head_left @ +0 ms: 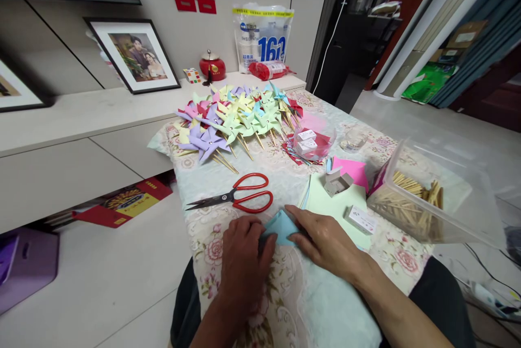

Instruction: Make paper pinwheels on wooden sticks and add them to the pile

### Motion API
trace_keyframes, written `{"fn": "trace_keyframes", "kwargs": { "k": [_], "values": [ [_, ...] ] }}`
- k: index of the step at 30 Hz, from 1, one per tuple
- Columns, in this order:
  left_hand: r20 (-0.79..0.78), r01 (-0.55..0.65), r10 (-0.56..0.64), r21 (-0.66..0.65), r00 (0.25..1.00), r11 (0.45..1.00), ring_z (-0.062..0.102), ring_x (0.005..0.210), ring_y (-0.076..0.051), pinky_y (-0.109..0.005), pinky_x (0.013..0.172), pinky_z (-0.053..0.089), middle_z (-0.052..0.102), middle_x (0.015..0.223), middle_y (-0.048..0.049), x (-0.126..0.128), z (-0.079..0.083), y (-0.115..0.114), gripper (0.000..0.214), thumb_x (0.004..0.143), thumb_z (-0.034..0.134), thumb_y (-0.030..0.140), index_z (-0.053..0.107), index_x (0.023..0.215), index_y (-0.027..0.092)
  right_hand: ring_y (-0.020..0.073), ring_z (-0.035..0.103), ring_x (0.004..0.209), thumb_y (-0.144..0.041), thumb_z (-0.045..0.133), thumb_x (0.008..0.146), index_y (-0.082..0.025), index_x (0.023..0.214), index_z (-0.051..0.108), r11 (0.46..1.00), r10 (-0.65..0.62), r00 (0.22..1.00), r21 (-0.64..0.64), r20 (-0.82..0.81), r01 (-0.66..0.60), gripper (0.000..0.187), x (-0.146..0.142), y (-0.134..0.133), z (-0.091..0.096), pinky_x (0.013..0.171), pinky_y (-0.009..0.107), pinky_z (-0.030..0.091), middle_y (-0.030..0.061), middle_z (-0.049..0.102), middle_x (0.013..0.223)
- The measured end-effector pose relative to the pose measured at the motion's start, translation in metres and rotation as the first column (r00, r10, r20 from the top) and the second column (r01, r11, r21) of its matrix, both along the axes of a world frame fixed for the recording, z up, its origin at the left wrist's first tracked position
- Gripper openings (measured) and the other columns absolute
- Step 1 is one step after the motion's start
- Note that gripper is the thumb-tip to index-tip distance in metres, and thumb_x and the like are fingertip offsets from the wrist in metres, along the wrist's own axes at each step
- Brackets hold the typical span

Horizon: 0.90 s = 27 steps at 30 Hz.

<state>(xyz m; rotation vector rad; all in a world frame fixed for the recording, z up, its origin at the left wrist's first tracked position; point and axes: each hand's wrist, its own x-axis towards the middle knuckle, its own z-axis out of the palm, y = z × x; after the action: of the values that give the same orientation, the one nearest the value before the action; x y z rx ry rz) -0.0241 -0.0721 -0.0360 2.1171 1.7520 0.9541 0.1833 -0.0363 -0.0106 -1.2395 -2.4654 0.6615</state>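
A small piece of light blue paper (281, 227), folded, lies on the flowered tablecloth between my hands. My left hand (249, 245) grips its left edge between thumb and fingers. With thumb and forefinger, my right hand (317, 231) pinches the right side of the same paper. Just beyond my left hand rest scissors (233, 196) with red handles, their blades pointing left. Pale green paper sheets (319, 207) lie under and beyond my right hand, with an opened small grey box (337, 182) and a white small box (360, 220) on them.
Many paper pinwheels (240, 114) on sticks are heaped at the table's far end. A clear plastic bin (456, 217) of wooden sticks stands at the right. A round clear container (321, 141) holds small white boxes. Pink paper (352, 170) lies nearby. A cabinet (69, 120) borders the left.
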Motion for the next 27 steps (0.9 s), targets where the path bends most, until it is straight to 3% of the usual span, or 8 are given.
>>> {"fn": "trace_keyframes", "kwargs": {
  "k": [4, 7, 12, 15, 19, 27],
  "values": [
    [0.002, -0.052, 0.052, 0.012, 0.999, 0.999, 0.056, 0.097, -0.029, -0.046, 0.084, 0.047, 0.063, 0.105, -0.0102, 0.001, -0.007, 0.000, 0.020, 0.085, 0.067, 0.025, 0.061, 0.102, 0.018, 0.0290, 0.069, 0.092, -0.027, 0.051, 0.097, -0.017, 0.146, 0.039, 0.998, -0.024, 0.992, 0.052, 0.123, 0.018, 0.051, -0.001, -0.001, -0.002, 0.076, 0.042, 0.056, 0.0135, 0.067, 0.111],
    [-0.040, -0.071, 0.075, 0.104, 0.996, 0.992, 0.055, 0.104, -0.030, -0.047, 0.089, 0.048, 0.060, 0.114, -0.0124, 0.001, -0.012, 0.000, 0.032, 0.084, 0.067, 0.020, 0.058, 0.114, 0.016, 0.0261, 0.067, 0.091, -0.026, 0.051, 0.097, -0.020, 0.145, 0.040, 0.996, -0.037, 0.987, 0.087, 0.156, 0.024, 0.050, -0.001, -0.003, 0.000, 0.075, 0.039, 0.056, 0.0121, 0.063, 0.115],
    [-0.155, 0.045, 0.006, 0.326, 0.988, 0.944, 0.056, 0.095, -0.026, -0.042, 0.082, 0.047, 0.065, 0.102, -0.0095, 0.005, -0.013, -0.002, 0.012, 0.089, 0.060, 0.010, 0.064, 0.098, 0.016, 0.0224, 0.063, 0.095, -0.022, 0.051, 0.097, -0.019, 0.129, 0.053, 0.991, 0.003, 0.992, 0.131, 0.128, -0.020, 0.033, -0.002, -0.003, 0.000, 0.078, 0.034, 0.054, 0.0111, 0.060, 0.117],
    [-0.186, 0.143, -0.069, 0.422, 0.980, 0.895, 0.057, 0.089, -0.024, -0.040, 0.079, 0.045, 0.067, 0.091, -0.0075, 0.008, -0.013, -0.007, 0.015, 0.093, 0.053, 0.007, 0.066, 0.094, 0.015, 0.0202, 0.060, 0.091, -0.018, 0.048, 0.098, -0.019, 0.113, 0.062, 0.978, 0.091, 0.990, 0.176, 0.106, -0.108, 0.021, -0.004, -0.001, -0.002, 0.075, 0.031, 0.050, 0.0085, 0.062, 0.106],
    [-0.261, 0.265, -0.172, 0.380, 0.950, 0.886, 0.060, 0.087, -0.022, -0.038, 0.083, 0.046, 0.070, 0.094, -0.0081, 0.012, -0.012, -0.019, 0.021, 0.092, 0.050, 0.004, 0.067, 0.103, 0.011, 0.0184, 0.056, 0.086, -0.009, 0.045, 0.097, -0.020, 0.100, 0.066, 0.950, 0.204, 0.972, 0.215, 0.115, -0.225, 0.024, -0.005, 0.001, -0.003, 0.073, 0.029, 0.045, 0.0055, 0.062, 0.095],
    [-0.336, 0.260, -0.158, 0.285, 0.929, 0.923, 0.062, 0.114, -0.026, -0.044, 0.102, 0.038, 0.072, 0.122, -0.0095, 0.011, -0.012, -0.042, 0.035, 0.099, 0.045, 0.027, 0.065, 0.122, 0.011, 0.0189, 0.055, 0.087, -0.011, 0.047, 0.095, -0.020, 0.102, 0.067, 0.934, 0.268, 0.950, 0.197, 0.160, -0.296, 0.022, -0.002, 0.000, -0.001, 0.074, 0.031, 0.043, 0.0057, 0.062, 0.095]
  ]
}}
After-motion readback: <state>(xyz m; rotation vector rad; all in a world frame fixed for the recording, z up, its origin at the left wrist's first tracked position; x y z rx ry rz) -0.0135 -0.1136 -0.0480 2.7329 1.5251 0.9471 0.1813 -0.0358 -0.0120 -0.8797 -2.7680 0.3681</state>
